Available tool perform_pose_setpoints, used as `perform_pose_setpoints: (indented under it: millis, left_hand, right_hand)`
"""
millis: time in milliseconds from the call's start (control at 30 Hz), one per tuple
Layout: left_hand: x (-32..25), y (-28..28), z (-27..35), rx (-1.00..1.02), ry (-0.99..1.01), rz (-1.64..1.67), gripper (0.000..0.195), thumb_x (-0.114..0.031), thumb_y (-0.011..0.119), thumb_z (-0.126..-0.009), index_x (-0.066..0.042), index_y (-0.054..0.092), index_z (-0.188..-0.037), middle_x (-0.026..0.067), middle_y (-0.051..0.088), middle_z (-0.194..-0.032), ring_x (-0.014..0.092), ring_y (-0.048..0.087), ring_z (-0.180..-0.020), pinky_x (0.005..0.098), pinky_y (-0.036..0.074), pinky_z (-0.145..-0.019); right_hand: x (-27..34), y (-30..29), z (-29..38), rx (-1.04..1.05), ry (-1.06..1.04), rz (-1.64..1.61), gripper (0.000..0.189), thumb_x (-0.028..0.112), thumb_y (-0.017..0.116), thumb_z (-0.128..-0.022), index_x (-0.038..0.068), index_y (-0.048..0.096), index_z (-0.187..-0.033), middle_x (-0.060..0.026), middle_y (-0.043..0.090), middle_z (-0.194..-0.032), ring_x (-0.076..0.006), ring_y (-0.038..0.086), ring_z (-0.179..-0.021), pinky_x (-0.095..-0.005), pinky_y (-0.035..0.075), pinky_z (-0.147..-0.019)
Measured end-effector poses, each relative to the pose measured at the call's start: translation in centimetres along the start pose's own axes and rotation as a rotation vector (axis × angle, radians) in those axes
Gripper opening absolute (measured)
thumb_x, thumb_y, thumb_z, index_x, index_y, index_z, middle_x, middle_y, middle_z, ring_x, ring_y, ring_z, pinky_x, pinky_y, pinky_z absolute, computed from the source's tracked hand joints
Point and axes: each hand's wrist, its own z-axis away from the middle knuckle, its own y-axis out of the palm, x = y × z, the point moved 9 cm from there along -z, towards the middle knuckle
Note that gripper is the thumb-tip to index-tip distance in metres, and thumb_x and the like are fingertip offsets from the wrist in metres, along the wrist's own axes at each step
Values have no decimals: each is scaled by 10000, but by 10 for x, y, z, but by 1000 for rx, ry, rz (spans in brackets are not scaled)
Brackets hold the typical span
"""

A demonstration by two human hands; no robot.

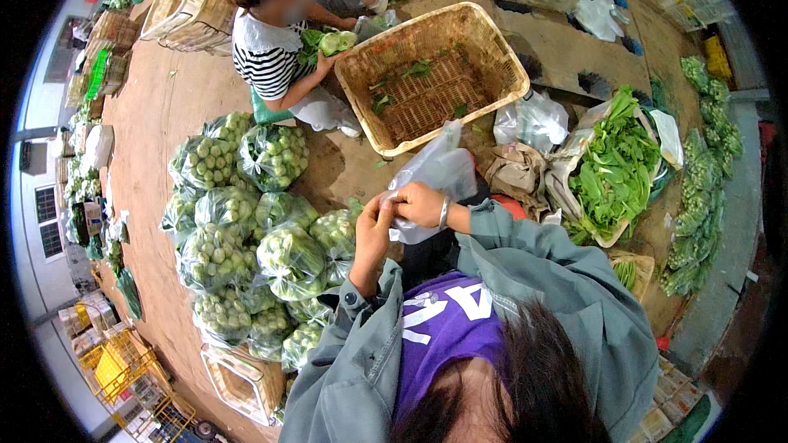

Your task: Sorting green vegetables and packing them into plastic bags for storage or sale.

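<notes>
My left hand [372,229] and my right hand [422,204] meet in front of my lap, fingertips pinched together on the rim of a thin clear plastic bag [440,166]. The bag hangs loose and creased beyond my fingers, and its upper end lies close to the near corner of a large crate [394,144]. A metal bangle [444,211] circles my right wrist. Left of my hands is a heap of knotted clear bags [289,261] packed with green leafy stalks. The crate holds only a few loose leaves [418,67] on its dirty slatted floor.
A co-worker [271,61] sits at the crate's far left holding a trimmed green vegetable [335,43]. To my right stand a crate of leafy greens [619,166], crumpled brown paper [516,169] and more plastic bags [532,120]. A crate [243,381] sits behind the bagged heap.
</notes>
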Motion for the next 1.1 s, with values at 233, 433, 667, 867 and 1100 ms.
perform_pose_setpoints:
  millis: [233, 433, 667, 867, 1100]
  left_hand:
    - [17, 0, 0, -51, -169, 146, 210, -204, 463, -872, -8, 532, -837, 20, 530, -687, 77, 481, -587, 210, 383, -529]
    - [11, 10, -4, 48, -126, -120, 198, -183, 461, -860, -19, 510, -760, 23, 502, -630, 96, 458, -541, 230, 366, -482]
    - [20, 1, 0, -6, -246, 288, 208, -247, 479, -860, -39, 475, -857, 17, 494, -673, 88, 459, -569, 230, 417, -510]
    - [26, 37, -29, 226, -246, 330, 130, -160, 514, -839, -36, 477, -830, -10, 477, -627, 44, 373, -471, 189, 295, -422]
    - [13, 17, -31, 49, -144, -132, 138, -130, 500, -834, -40, 495, -729, 7, 459, -564, 72, 419, -467, 207, 352, -429]
  right_hand:
    - [-12, 6, 9, 37, 107, -136, 248, 260, 561, -756, 17, 602, -731, -143, 585, -638, -228, 564, -569, -337, 428, -542]
    - [-22, -25, 19, 30, 264, 212, 374, 383, 601, -738, 11, 605, -702, -106, 594, -616, -169, 549, -528, -323, 421, -510]
    - [-25, 20, -7, 133, -36, -18, 285, 333, 596, -698, 63, 657, -770, -93, 625, -697, -216, 572, -602, -339, 439, -546]
    - [-20, -29, 16, -106, 112, 120, 280, 296, 580, -714, 18, 597, -685, -127, 572, -605, -207, 546, -538, -325, 402, -499]
    - [-56, -21, 19, 16, 175, -211, 290, 296, 574, -749, 17, 562, -669, -36, 543, -582, -102, 480, -536, -273, 393, -496]
